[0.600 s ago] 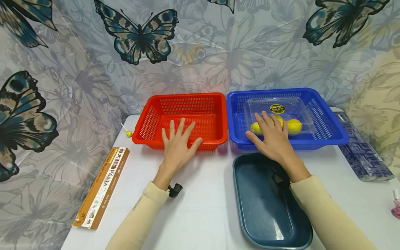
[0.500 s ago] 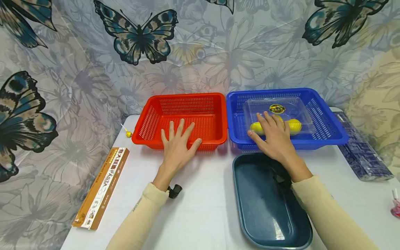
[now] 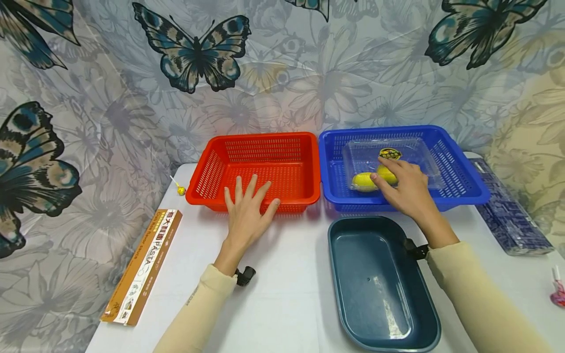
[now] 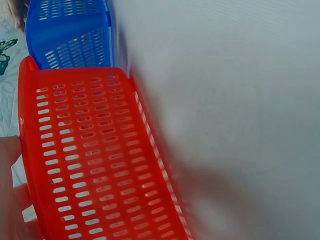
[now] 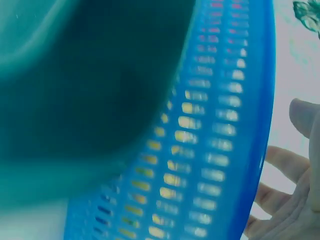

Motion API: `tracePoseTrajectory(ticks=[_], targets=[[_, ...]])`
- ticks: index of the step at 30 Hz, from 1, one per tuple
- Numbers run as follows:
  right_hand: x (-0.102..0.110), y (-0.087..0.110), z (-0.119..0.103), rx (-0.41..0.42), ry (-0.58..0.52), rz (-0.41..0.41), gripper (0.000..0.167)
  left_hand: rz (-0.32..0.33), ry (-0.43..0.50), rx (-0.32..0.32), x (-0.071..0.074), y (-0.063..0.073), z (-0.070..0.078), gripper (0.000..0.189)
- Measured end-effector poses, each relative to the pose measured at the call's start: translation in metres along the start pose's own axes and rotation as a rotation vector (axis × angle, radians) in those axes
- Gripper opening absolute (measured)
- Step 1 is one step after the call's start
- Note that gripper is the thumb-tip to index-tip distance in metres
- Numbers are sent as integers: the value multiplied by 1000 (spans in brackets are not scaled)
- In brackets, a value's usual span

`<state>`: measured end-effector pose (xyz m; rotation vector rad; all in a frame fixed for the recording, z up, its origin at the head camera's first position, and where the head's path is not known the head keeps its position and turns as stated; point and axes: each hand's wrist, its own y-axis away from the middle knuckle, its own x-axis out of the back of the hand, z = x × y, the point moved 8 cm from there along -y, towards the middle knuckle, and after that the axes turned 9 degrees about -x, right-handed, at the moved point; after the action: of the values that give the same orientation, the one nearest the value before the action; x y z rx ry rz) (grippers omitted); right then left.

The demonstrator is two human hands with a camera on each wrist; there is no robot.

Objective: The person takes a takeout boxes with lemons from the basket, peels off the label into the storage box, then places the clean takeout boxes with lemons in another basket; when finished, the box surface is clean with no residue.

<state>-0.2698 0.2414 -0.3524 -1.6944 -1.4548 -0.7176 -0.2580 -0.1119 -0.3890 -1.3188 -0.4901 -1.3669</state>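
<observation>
Clear plastic box point(image 3: 363, 158) sits in the blue basket point(image 3: 461, 169), right side of scene: prob. best taken w/ thumb & fingers on opposite side walls, light squeeze only, b/c thin plastic like this could dent or pop; if raised, keep it level so contents don't roll, & mind the basket's near rim. Looks: see-through, shiny, rectangular, w/ a black-&-gold label point(image 3: 390, 154) on top & at least 2 yellow items point(image 3: 364, 182) inside, type unclear. R hand point(image 3: 408, 189) is over it, thumb & index well apart, apparently nothing in grasp; can't tell re contact. L hand point(image 3: 247, 213), fingers spread wide, grips nothing, at the red basket's point(image 3: 291, 202) near rim. Nearer: dark teal tray point(image 3: 375, 299) on the white tabletop point(image 3: 291, 304).
</observation>
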Motion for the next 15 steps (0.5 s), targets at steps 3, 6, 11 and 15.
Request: tracePoseTrajectory(ticks=[3, 6, 11, 15], targets=[[8, -4, 7, -16, -5, 9, 60, 28, -11, -6, 1, 3, -2, 56], [15, -9, 17, -51, 6, -5, 60, 57, -14, -12, 2, 5, -4, 53], [25, -17, 36, -100, 9, -46, 63, 103, -2, -16, 4, 8, -7, 47], [32, -22, 51, -111, 0, -62, 63, 132, 5, -16, 6, 9, -9, 44]])
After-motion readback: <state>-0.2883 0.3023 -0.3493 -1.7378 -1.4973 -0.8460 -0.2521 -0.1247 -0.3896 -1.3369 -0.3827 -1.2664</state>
